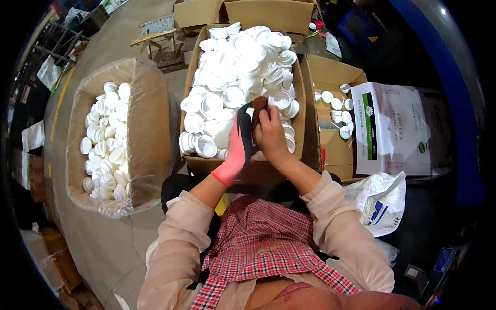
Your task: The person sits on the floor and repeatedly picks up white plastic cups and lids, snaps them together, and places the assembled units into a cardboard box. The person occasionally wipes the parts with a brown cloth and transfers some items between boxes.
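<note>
Leftmost, a plastic-lined box (pixel 149 132) holds white caps (pixel 107 139); in the middle, over a carton (pixel 204 166) heaped with similar lids (pixel 243 57), the gloved left hand (pixel 239 139) curls, its grip unclear to me, next to the bare right hand (pixel 272 135), which is clamped on a brown piece (pixel 260 104); rightward, another carton (pixel 336 151) holds scattered pieces (pixel 336 104) beside a printed white sheet (pixel 395 129)

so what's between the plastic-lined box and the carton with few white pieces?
Head view: the middle carton, heaped with round white pieces, and a strip of floor to its left.
</note>
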`<state>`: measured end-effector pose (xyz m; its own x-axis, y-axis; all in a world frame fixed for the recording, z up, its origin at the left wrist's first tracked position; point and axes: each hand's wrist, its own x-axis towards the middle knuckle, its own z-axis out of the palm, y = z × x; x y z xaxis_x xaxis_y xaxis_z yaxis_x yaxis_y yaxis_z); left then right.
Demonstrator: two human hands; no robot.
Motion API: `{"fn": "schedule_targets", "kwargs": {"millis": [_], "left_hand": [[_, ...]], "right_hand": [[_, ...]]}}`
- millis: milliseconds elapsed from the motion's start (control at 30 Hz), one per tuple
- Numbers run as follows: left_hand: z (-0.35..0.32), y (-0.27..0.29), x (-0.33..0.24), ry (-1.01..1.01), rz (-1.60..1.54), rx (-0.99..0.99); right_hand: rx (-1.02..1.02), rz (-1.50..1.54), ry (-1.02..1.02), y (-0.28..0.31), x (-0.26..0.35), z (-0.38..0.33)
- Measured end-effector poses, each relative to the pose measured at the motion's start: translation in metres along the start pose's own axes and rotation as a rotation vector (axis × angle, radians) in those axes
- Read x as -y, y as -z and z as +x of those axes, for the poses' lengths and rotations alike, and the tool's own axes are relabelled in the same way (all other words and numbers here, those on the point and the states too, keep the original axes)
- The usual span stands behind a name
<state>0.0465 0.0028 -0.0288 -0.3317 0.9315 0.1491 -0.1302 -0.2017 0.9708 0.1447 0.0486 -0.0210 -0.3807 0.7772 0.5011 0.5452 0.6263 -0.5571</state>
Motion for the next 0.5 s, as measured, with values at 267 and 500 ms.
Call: {"fn": "schedule_targets", "kwargs": {"millis": [267,500], "left_hand": [[0.05,0.062,-0.013,-0.073,-0.269,-0.203],[0.045,0.084,-0.031,0.34,-1.009,0.141]], "right_hand": [[0.722,0.111,-0.051,-0.012,-0.035,-0.03],[0.548,-0.542,-0.228,-0.039,-0.162,0.022]]}}
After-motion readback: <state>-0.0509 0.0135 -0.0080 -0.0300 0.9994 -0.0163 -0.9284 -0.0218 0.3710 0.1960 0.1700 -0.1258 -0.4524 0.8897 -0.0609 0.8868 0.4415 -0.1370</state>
